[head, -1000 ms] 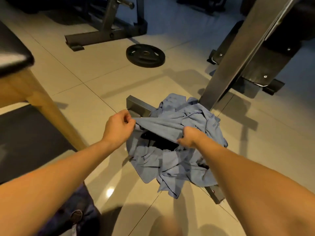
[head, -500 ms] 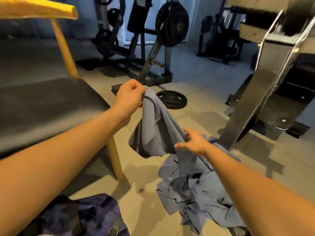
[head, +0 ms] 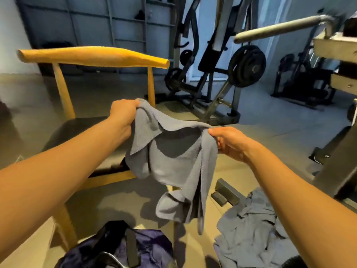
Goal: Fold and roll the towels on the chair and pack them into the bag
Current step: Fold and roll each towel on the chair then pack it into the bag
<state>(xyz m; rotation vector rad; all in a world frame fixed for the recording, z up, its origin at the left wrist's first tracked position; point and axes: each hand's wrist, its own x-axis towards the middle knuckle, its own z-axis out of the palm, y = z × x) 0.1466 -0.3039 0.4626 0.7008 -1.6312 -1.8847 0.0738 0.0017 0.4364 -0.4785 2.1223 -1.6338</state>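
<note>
- Our left hand (head: 123, 115) grips one top corner of a grey towel (head: 173, 161), with the fingers curled tight round the bunched cloth. This hand sits at ten o'clock of the towel.
- Our right hand (head: 229, 142) holds the other top end, at two o'clock of the towel. The thumb lies on the hem and the fingers are closed beneath it.
- The towel hangs in the air between our hands, near the middle of the view. Its top edge sags, and the rest droops in loose, crumpled folds toward six o'clock, neither folded nor rolled.
- One flap near our left hand is turned over, showing a stitched hem.
- We cannot tell whether the hanging cloth touches the chair (head: 92, 57) behind it.
- The chair is wooden and stands from nine to eleven o'clock. Its dark seat (head: 77, 130) is partly hidden by our left forearm.
- A dark purple bag (head: 150, 246) with a black strap (head: 131, 246) lies on the floor (head: 270, 120) at seven o'clock, by the chair's front leg. We cannot tell whether its mouth is open.
- A heap (head: 249, 229) of more grey towels lies crumpled on the floor at five o'clock, partly under our right forearm.
- A metal foot (head: 226, 190) sits just beside the heap's upper edge.
- A weight machine (head: 212, 74) with black plates (head: 247, 66) stands at one o'clock, well apart from us.
- A padded bar (head: 280, 29) crosses the view at two o'clock.
</note>
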